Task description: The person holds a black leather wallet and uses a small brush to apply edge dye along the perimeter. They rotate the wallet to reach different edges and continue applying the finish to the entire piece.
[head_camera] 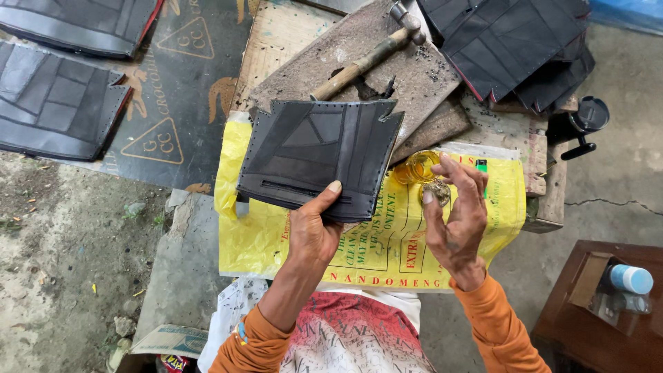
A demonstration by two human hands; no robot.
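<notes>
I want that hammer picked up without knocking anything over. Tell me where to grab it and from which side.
Take the hammer by the lower half of its wooden handle, coming from the near left side. It lies flat on the grey slab, its handle slanting toward the person and its metal head at the far end. The near end is free, though the black stitched panel in the left hand hangs just before it.

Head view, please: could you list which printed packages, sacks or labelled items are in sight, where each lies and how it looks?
Yellow plastic sack: spread flat under both hands, red and black print.
Dark printed mat: upper left on the ground, black with tan triangle emblems.
Cardboard box flap: bottom left, beige with blue print.
Small bottle: lower right on a brown stand, white label, blue cap.
Left hand holds a black stitched panel; no print visible.
</notes>
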